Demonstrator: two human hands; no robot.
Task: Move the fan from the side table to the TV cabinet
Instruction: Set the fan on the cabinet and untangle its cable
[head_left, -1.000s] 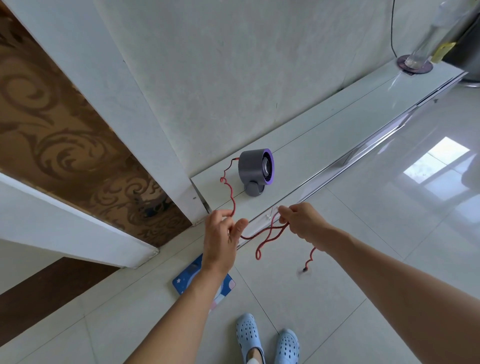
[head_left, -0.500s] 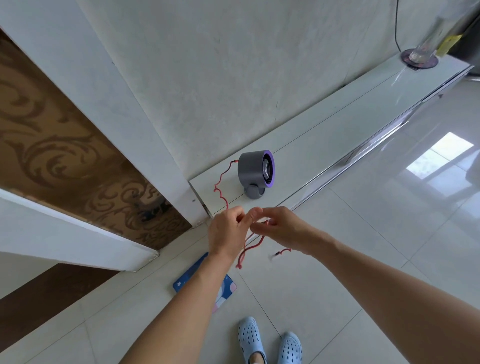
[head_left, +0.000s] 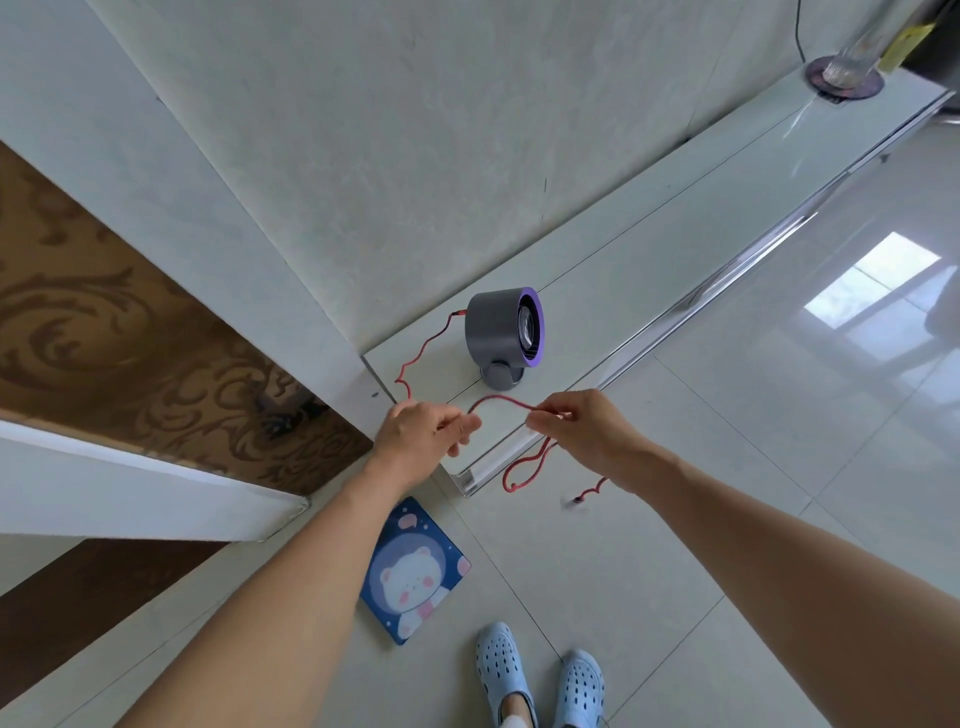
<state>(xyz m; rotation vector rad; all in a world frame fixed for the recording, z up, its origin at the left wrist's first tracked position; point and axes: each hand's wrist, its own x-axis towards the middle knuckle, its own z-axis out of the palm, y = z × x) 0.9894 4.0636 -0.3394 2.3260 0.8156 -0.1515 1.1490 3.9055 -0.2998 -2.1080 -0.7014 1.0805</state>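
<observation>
A small grey fan (head_left: 503, 332) with a purple front ring stands upright on the left end of the long white TV cabinet (head_left: 649, 270). A thin red cord (head_left: 423, 353) runs from the fan's back down to my hands. My left hand (head_left: 423, 434) pinches the cord just in front of the cabinet's corner. My right hand (head_left: 579, 426) pinches the cord further along, with a short arch of cord between the two hands. Below my right hand the rest of the cord hangs in a loop, its plug end (head_left: 576, 500) dangling above the floor.
A blue pad with a bear picture (head_left: 413, 571) lies on the tiled floor by my feet in light blue clogs (head_left: 540, 675). A glass vase on a dark coaster (head_left: 844, 78) stands at the cabinet's far end. A brown patterned wall panel (head_left: 104, 322) fills the left.
My hands met over the cord half a second ago and have now drawn apart, leaving an arch of cord between them. The fan has stayed in place.
</observation>
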